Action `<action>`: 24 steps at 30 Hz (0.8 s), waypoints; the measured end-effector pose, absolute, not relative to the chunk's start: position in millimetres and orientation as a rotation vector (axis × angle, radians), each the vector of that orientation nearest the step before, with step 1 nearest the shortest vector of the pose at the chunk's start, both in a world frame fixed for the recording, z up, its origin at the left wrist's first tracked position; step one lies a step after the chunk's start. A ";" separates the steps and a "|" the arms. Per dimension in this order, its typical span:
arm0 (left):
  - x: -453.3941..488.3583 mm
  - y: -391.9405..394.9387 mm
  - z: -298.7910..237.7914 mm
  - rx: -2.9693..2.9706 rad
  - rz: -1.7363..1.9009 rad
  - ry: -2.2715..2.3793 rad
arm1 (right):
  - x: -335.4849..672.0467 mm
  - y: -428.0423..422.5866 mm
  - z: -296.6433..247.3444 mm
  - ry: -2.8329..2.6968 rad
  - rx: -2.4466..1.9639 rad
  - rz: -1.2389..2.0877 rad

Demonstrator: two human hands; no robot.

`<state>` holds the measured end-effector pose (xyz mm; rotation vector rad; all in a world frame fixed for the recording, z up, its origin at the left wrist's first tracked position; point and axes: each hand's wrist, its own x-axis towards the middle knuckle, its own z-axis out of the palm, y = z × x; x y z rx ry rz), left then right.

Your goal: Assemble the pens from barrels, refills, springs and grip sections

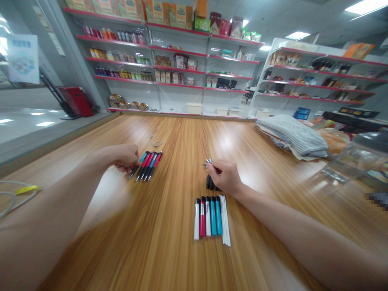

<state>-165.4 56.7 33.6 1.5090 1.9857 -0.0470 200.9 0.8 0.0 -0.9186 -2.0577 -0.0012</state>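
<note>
My left hand point(125, 157) rests on the wooden table point(182, 133) with curled fingers on the near end of a row of several assembled pens point(148, 165), pink and teal with black tips. My right hand point(224, 176) is closed in a pinch on small metal pieces point(207, 162), which look like pen springs. Just under that hand lie a few black pen parts point(210, 182). Nearer me sits a neat row of pen barrels point(207, 216), white, pink and teal, with several thin white refills point(225, 220) beside them.
A small loose ring and metal bits point(157, 143) lie farther back on the table. Folded striped cloths point(292, 135) and a clear lidded container point(360, 157) sit at the right. A yellow-taped cable point(18, 192) lies at the left edge. Store shelves point(178, 60) stand behind.
</note>
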 end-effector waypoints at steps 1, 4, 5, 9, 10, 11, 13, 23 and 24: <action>-165.8 56.8 33.4 1.510 -0.047 1.980 | 200.7 0.9 -0.1 -2.059 -0.919 -0.002; -166.2 56.3 32.9 1.510 -0.043 1.959 | 200.4 0.9 0.1 -2.060 -0.919 -0.001; -166.1 56.1 32.7 1.510 -0.040 1.952 | 200.4 0.8 0.3 -2.059 -0.917 0.000; -165.0 56.4 32.1 1.496 -0.042 1.932 | 200.9 0.4 1.4 -2.054 -0.908 0.001; -164.5 56.5 32.2 1.490 -0.046 1.933 | 201.0 0.4 1.6 -2.054 -0.908 0.002; -164.1 56.6 32.5 1.486 -0.049 1.933 | 201.2 0.4 1.7 -2.053 -0.908 0.005; -163.3 56.3 33.5 1.481 -0.057 1.932 | 201.4 0.7 1.5 -2.056 -0.910 0.010; -139.3 43.2 46.4 1.487 -0.106 2.032 | 201.7 1.7 -0.6 -2.049 -0.927 -0.006; -134.7 41.7 46.6 1.512 -0.121 2.076 | 201.6 1.6 -0.5 -2.050 -0.928 -0.005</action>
